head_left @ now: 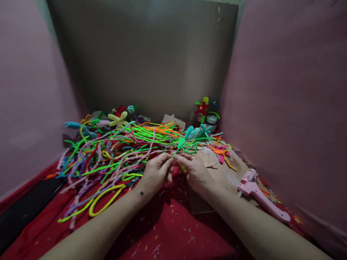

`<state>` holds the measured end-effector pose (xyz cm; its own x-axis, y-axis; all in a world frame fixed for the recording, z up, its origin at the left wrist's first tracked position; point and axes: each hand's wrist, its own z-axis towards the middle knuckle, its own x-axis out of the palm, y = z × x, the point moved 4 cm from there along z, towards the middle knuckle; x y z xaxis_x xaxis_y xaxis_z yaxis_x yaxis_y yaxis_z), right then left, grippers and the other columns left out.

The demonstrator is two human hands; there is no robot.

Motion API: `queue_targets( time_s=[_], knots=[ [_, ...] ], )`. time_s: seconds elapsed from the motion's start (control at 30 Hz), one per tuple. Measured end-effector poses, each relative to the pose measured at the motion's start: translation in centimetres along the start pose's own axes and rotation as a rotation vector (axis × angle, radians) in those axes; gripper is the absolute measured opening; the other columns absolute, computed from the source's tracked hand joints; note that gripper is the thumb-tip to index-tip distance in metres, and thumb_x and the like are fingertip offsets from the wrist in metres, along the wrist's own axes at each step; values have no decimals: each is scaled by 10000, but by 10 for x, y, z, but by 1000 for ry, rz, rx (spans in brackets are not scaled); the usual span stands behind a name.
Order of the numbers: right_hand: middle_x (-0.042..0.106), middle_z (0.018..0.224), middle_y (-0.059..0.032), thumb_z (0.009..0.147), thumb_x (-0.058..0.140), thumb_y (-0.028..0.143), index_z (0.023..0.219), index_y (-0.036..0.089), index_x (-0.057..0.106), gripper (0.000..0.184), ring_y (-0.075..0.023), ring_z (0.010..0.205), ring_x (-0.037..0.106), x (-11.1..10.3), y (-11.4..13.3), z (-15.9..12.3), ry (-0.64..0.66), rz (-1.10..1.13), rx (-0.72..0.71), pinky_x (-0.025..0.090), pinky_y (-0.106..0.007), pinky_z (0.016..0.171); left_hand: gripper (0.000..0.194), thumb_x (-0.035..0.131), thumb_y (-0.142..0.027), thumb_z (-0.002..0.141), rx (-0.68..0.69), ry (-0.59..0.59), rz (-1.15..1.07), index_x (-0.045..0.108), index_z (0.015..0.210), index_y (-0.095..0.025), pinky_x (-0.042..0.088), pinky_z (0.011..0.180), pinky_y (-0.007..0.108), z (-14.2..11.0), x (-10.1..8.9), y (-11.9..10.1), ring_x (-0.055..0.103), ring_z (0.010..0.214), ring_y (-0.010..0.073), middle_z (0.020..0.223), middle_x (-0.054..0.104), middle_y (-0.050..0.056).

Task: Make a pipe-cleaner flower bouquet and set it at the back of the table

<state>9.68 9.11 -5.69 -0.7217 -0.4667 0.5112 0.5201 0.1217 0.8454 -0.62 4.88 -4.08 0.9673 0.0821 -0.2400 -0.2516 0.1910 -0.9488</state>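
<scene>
A pipe-cleaner flower with a turquoise head (192,133) and a green leaf (180,143) stands tilted above my fingertips. Its thin green stem (175,153) runs down between both hands. My left hand (155,169) is closed, thumb and forefinger pinching the stem from the left. From the right, my right hand (196,173) pinches at the same stem, fingers closed. A small yellow piece (183,168) shows at the right fingers; its kind is unclear. The lower stem is hidden by the fingers.
Many coloured pipe cleaners (119,151) are heaped left and ahead. A yellow loop (107,198), perhaps a scissors handle, lies by my left forearm. A pink glue gun (256,193) rests right, beside cardboard (200,202). Finished flowers (202,108) and a lidded cup (211,122) stand at the back.
</scene>
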Motion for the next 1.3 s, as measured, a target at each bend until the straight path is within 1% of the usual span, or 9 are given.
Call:
queue_targets(
  time_s=[0.23,0.47,0.67,0.8,0.9,1.0,1.07,1.17,1.3],
  knots=[
    [620,650,-3,682,670,274,713,157,674,121,-106,579,527,1,4,0,52,-139,-58,393,-234,554,234,538,-348,815,-137,113,-393,503,672,-166,323,275,154,1,4,8,349,260,44,408,463,-77],
    [591,642,4,714,650,259,668,173,670,99,-142,712,554,5,11,-4,69,-178,-126,429,-278,727,169,589,-316,797,-302,271,-656,515,780,-165,265,253,112,0,5,3,210,283,-9,515,441,-97],
    [573,625,17,679,685,251,744,166,694,107,-102,574,478,1,10,-4,-20,-65,-65,394,-243,602,153,612,-287,768,-241,342,-493,539,786,-153,361,314,150,0,2,0,364,310,17,542,512,-63],
    [621,709,3,647,704,273,790,172,702,174,-104,586,466,-8,8,1,-115,-53,-76,351,-234,548,146,618,-274,729,-303,432,-250,536,728,-154,314,291,156,-2,4,5,399,295,44,505,541,-44],
    [642,751,-2,639,705,293,771,180,700,174,-107,614,481,-13,5,3,-161,-52,-56,314,-226,523,158,602,-308,719,-335,370,-78,540,720,-163,219,269,160,1,0,9,295,255,48,371,420,-88],
    [645,767,-2,643,698,289,778,184,696,171,-114,647,501,-16,6,3,-199,-53,-46,312,-225,526,162,619,-298,682,-249,196,110,549,685,-152,231,315,171,10,-10,11,334,314,55,402,407,-91],
    [639,748,3,644,694,273,770,186,690,154,-117,659,508,-16,8,1,-217,-57,-53,323,-227,538,191,650,-241,636,-138,119,199,587,791,-149,318,392,183,15,-16,10,436,421,76,511,490,-74],
    [636,712,6,645,683,260,748,183,684,129,-116,641,509,-15,9,1,-214,-62,-62,340,-233,555,422,676,-193,610,39,83,272,579,1021,-183,455,621,255,16,-17,5,576,710,146,789,619,-10],
    [638,687,2,638,687,260,748,169,697,142,-110,600,504,-11,9,-1,-187,-40,-55,348,-236,546,309,614,-309,737,166,-19,309,567,1017,-187,462,773,307,9,-13,-3,598,875,183,960,642,47]
  ],
)
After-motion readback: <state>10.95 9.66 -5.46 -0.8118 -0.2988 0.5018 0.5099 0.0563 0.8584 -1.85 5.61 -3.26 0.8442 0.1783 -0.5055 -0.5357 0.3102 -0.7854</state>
